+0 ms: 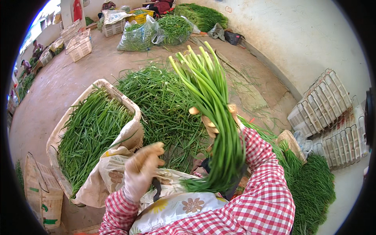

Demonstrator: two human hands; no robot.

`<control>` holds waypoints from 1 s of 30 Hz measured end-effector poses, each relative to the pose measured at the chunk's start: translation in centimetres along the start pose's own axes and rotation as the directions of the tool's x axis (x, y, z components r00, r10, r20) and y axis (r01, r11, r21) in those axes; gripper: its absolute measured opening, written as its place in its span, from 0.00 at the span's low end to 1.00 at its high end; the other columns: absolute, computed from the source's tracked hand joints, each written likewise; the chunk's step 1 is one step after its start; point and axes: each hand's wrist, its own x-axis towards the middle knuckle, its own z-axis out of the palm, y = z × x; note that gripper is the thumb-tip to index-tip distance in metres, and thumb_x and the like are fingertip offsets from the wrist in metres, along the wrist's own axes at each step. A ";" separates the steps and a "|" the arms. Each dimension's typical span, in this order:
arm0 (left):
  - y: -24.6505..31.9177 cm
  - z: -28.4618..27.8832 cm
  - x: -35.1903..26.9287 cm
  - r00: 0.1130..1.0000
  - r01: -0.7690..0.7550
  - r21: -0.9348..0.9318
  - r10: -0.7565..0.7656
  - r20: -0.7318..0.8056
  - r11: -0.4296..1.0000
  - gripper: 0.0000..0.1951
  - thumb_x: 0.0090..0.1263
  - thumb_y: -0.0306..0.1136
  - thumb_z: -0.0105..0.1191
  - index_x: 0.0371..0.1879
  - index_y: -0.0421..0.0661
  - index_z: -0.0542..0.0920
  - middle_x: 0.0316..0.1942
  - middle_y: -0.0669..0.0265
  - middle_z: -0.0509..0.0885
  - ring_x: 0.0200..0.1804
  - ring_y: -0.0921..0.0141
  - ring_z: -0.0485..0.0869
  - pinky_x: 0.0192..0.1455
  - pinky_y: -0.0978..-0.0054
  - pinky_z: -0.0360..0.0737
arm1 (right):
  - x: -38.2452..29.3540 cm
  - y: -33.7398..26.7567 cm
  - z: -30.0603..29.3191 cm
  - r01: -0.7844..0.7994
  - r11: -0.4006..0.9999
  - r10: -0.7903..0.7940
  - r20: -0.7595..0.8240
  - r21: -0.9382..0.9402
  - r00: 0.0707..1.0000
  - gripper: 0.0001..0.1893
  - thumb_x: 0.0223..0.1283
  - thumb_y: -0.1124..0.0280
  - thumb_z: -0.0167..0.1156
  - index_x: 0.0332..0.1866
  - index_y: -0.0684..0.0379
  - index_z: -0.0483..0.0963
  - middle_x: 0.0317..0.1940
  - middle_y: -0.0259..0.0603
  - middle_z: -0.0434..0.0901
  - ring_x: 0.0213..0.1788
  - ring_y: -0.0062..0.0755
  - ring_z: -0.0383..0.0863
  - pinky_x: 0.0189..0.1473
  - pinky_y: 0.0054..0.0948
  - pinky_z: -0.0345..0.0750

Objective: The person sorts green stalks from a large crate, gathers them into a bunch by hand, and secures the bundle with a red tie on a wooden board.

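Note:
My right hand [212, 123], in a yellowed glove, grips a bunch of long chive-like greens [216, 97]. Their pale cut ends point up and away, and the leaf tips droop toward my lap. Blurred by motion, my gloved left hand [144, 164] is raised over my flowered apron [188, 202] with thumb and fingers apart and nothing visible in it. Left of it stands a pale plastic basket [54, 138] filled with laid greens [91, 132], a cloth [102, 173] draped over its near side. Beyond both hands a loose heap of greens [161, 91] covers the floor.
Stacked plastic baskets [323, 102] lean by the right wall, near more greens [311, 188]. Another basket [44, 194] is at lower left. Plastic bags of greens [138, 36] and a yellow crate [141, 17] stand farther back. Other people [108, 5] sit in the background.

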 end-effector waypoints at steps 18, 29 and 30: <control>-4.8 -10.1 7.4 0.873 -0.241 -0.442 -0.006 -0.488 0.864 0.16 0.75 0.40 0.47 0.37 0.38 0.80 0.25 0.69 0.80 0.22 0.81 0.69 0.22 0.84 0.65 | -8.1 16.4 -0.4 0.092 0.810 -0.130 0.024 0.580 0.991 0.48 0.50 0.58 0.62 0.70 0.73 0.46 0.60 0.73 0.61 0.49 0.51 0.79 0.41 0.43 0.83; -2.7 1.2 3.4 0.807 -0.570 0.494 0.560 0.186 0.657 0.16 0.61 0.24 0.60 0.49 0.39 0.79 0.27 0.63 0.85 0.21 0.75 0.81 0.23 0.77 0.76 | -8.2 17.8 -3.5 0.039 0.778 -0.160 0.138 0.627 0.977 0.47 0.50 0.57 0.61 0.71 0.71 0.46 0.64 0.68 0.58 0.53 0.55 0.75 0.48 0.47 0.81; -3.1 1.8 3.9 0.790 -0.577 0.578 0.573 0.217 0.577 0.13 0.61 0.23 0.60 0.45 0.39 0.80 0.25 0.63 0.84 0.20 0.75 0.79 0.23 0.78 0.75 | -8.4 18.1 -3.3 0.030 0.760 -0.124 0.099 0.649 0.987 0.47 0.50 0.57 0.61 0.71 0.69 0.46 0.64 0.68 0.57 0.52 0.55 0.75 0.47 0.47 0.81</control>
